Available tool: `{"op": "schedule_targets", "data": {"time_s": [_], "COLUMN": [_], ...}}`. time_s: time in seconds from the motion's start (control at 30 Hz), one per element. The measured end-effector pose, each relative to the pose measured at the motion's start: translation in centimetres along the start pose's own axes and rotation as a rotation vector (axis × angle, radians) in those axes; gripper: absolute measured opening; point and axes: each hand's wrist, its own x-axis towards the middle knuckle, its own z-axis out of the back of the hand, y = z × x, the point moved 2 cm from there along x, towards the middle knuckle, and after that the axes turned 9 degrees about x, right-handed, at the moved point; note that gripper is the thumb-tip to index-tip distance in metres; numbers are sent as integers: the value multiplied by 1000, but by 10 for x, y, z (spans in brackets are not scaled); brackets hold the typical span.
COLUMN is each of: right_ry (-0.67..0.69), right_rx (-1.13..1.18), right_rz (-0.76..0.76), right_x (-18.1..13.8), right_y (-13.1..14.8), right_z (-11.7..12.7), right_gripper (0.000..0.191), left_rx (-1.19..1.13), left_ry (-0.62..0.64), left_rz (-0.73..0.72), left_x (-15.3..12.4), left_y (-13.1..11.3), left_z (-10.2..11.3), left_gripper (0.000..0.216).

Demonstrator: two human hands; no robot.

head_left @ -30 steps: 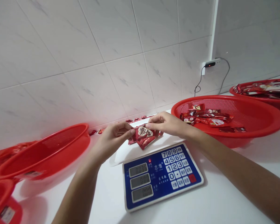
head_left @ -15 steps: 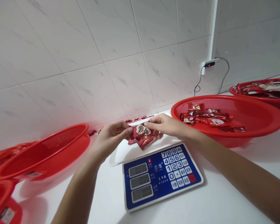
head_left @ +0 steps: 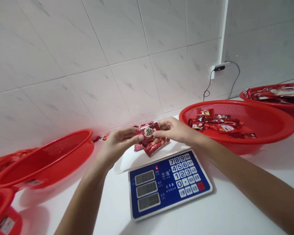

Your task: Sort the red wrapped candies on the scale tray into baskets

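Observation:
Between my two hands is a small red candy packet with dark characters on a pale patch. My left hand pinches its left end, thumb in front. My right hand grips the right end, its thumb lying over the pale patch. Just below and behind the packet, more red candy packets lie on the white pan of a digital scale, partly hidden by my hands. The scale's blue panel faces me, with number keys at right and three lit displays at left.
At right stands a red plastic basket with several wrapped sweets inside. Behind it is another filled red basket. Red baskets also stand at left. A tiled wall closes off the back, with a plugged-in cable hanging from a socket.
The packet has tilted and risen slightly between my hands. My right thumb has slid across the pale patch, covering one of the characters. The scale and baskets stay put.

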Motion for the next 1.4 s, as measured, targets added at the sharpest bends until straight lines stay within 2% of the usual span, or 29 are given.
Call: {"op": "schedule_targets", "data": {"time_s": [0.07,0.1,0.17,0.23,0.3,0.37,0.43,0.5,0.57,0.67,0.93,1.0,1.13,1.27,1.4], "right_ry": [-21,-11,67,170,209,178,85,-15,-53,-33,-10,50,245,225,185], "right_rx": [9,23,106,226,294,279,239,212,192,172,132,149,96,7,10], "right_rz": [-3,-20,-72,-117,-123,-98,-57,-18,1,27,-16,-42,-56,7,92], "right_x": [-1,-2,-3,-4,-4,-4,-4,-4,-4,-3,1,-1,-4,-3,0], "right_y": [1,1,0,-1,-2,-1,1,3,3,1,-8,-8,-3,-4,-7], "right_z": [1,1,1,0,-2,-4,-6,-7,-9,-12,-10,-6,1,3,-4], "right_gripper": [3,9,23,34,33,20,7,9,13,17,20,20,33,24,22], "left_rx": [36,87,240,394,473,449,330,194,100,74,221,219,168,140,198], "left_ry": [-44,-111,-269,-346,-304,-221,-165,-110,-13,93,24,34,43,117,149], "left_rz": [-46,-67,-102,-168,-270,-321,-265,-166,-108,-117,-120,-114,-106,-68,-127], "left_x": [-2,-3,-6,-9,-10,-8,-5,-3,-1,-2,-3,-3,-4,-6,-6], "left_y": [-1,-2,-5,-10,-14,-14,-9,-3,0,-1,-4,-4,-6,-8,-10], "left_z": [-1,-1,-2,-5,-7,-7,-4,-2,-3,-8,-12,-9,1,0,-11], "left_gripper": [28,24,17,11,10,14,31,43,41,30,22,20,19,29,50]}}
